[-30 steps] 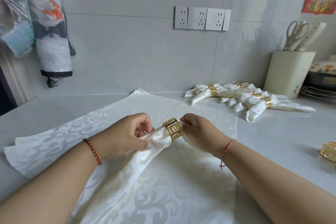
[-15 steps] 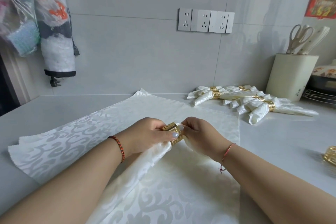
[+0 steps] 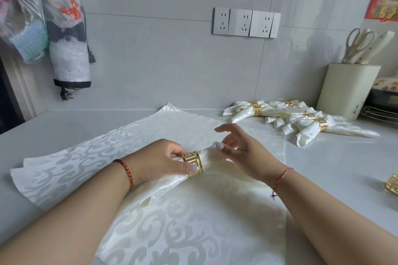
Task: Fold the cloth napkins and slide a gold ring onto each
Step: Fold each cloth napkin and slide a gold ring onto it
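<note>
Near the front edge of the desk point(image 3: 323, 168), the left hand point(image 3: 159, 160) pinches the gold ring point(image 3: 193, 164) around a rolled napkin point(image 3: 172, 180); the right hand point(image 3: 241, 150), fingers spread wide, touches the napkin's end just beyond the ring

The pale grey counter point(image 3: 323, 178) carries flat cream damask napkins point(image 3: 172, 232), ringed rolled napkins point(image 3: 301, 120), a cream utensil holder point(image 3: 346, 90) and a loose gold ring point(image 3: 392, 185).

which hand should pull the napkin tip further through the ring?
Right. The right hand is open, its fingers at the napkin tip past the gold ring. The left hand has its grip on the ring.
</note>
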